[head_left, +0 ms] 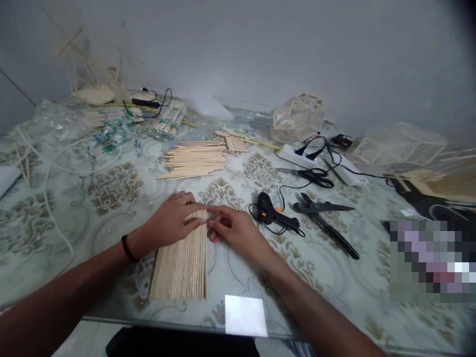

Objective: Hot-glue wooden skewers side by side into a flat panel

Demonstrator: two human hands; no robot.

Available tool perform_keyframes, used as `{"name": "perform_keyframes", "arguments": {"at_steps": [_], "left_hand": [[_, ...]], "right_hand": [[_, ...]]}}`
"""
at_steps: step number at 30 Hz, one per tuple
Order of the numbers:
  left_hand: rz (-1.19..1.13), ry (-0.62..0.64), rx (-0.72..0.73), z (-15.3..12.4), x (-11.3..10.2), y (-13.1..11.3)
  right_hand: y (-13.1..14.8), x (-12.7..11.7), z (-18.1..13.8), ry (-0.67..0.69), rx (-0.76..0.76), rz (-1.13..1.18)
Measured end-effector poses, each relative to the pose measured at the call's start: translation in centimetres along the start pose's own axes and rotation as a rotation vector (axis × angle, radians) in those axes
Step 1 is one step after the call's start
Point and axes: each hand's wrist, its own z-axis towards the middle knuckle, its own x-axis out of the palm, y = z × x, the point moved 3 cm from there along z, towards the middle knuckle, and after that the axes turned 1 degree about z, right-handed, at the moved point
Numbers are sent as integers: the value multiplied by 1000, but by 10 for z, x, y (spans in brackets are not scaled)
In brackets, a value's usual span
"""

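Observation:
A flat mat of thin wooden sticks [182,267] lies side by side on the glass-topped table near its front edge. My left hand [169,220] rests flat on the mat's far end, fingers spread, a ring on one finger and a black band on the wrist. My right hand [232,228] sits at the mat's right edge, its fingertips pinching the outermost stick near the top corner. A loose pile of the same sticks [195,159] lies farther back.
A black glue gun [273,212], black cutters [327,220] and scissors [314,176] lie right of my hands, cords running to a white power strip [297,156]. A stick polyhedron [297,118] and stick frames stand by the wall. Plastic bags and packets litter the back left.

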Motion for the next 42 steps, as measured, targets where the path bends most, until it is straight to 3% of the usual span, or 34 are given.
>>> {"name": "perform_keyframes", "arguments": {"at_steps": [4,8,12,25,30,37,40,42], "left_hand": [[45,6,5,-1,-5,-3],[71,79,-3,-4,-9,-5],[67,104,-13,-4,-8,-5],[71,99,-67,-2,-9,-14],[-204,164,2,-2,-7,-22],[-197,166,139,-5,-3,-25],[-252,164,210,-8,-2,-29],[-293,181,271,-10,0,-32]], "right_hand": [[6,-8,-3,77,-80,-164],[16,-11,-9,129,-251,-540],[18,-4,-12,145,-275,-723],[20,6,-13,120,-250,-800],[22,7,-15,146,-277,-834],[25,12,-20,172,-314,-910],[37,-3,-31,266,-359,-922],[46,-32,-39,196,-381,-879]]}}
